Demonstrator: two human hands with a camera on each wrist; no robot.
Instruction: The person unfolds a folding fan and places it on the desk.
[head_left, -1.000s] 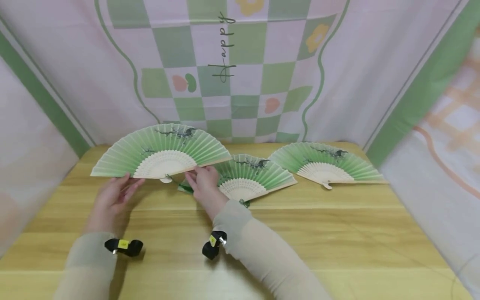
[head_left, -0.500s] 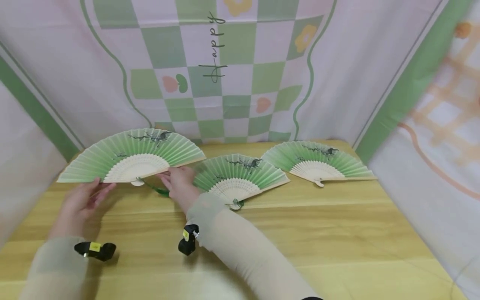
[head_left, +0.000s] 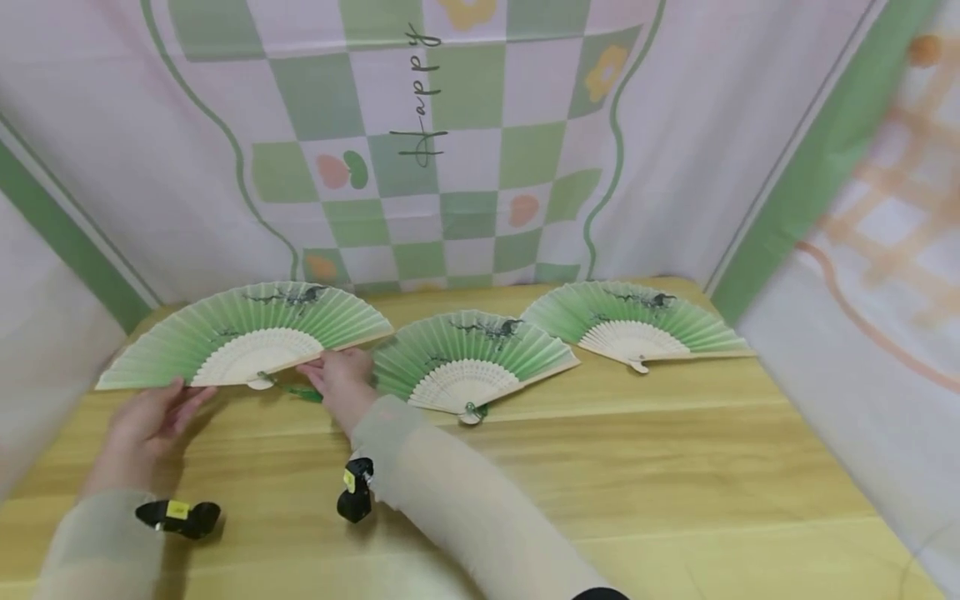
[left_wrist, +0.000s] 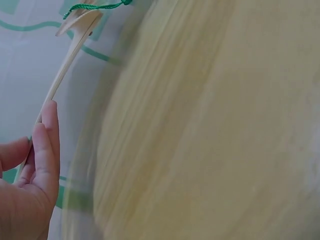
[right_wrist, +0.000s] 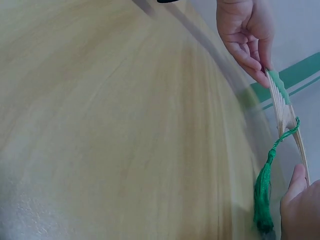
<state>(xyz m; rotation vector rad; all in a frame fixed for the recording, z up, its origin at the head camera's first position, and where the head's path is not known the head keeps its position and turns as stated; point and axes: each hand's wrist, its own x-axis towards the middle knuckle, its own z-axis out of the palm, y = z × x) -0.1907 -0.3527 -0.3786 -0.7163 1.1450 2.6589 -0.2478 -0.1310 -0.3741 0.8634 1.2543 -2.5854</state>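
An unfolded green-and-white hand fan with a dark branch print is held at the left of the table. My left hand pinches its lower left edge; in the left wrist view the thumb and straightened fingers meet on the pale outer rib. My right hand grips the lower right rib beyond the pivot. A green tassel dangles from the pivot in the right wrist view, between both hands. The right forearm passes in front of a second open fan, which lies at the table's middle.
A third open fan lies at the back right, its left tip close behind the middle fan. The wooden table meets a patterned cloth backdrop at its far edge. Black camera straps sit on both wrists.
The held fan has moved left and lower, towards the table, with both hands on it. It has come away from over the middle fan. The head view has shifted slightly.
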